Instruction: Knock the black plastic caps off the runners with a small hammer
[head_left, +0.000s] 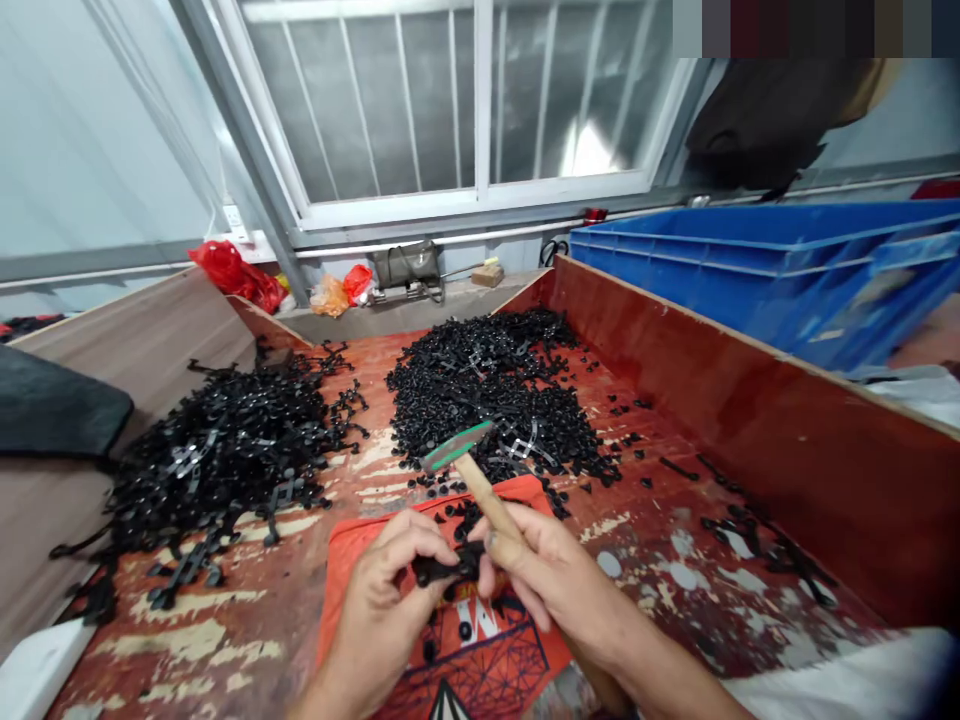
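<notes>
Between my hands, low over an orange-red printed cloth (pixel 346 552), is a small black plastic part (pixel 435 570). My left hand (pixel 390 590) pinches one end of it between thumb and fingers. In my right hand (pixel 544 570) is a hammer (pixel 480 482) with a light wooden handle and a narrow green-edged head, tilted up and to the left. The right fingertips also touch the black part's other end; exactly how they grip it is hidden. Several loose black pieces (pixel 465 630) lie on the cloth under the hands.
A large heap of black parts (pixel 487 390) is beyond the cloth, with another heap (pixel 225 460) at left. A red-brown board (pixel 712 420) walls the right side; behind it stands a blue crate (pixel 690 250). Red and orange bags (pixel 240 275) lie near the window.
</notes>
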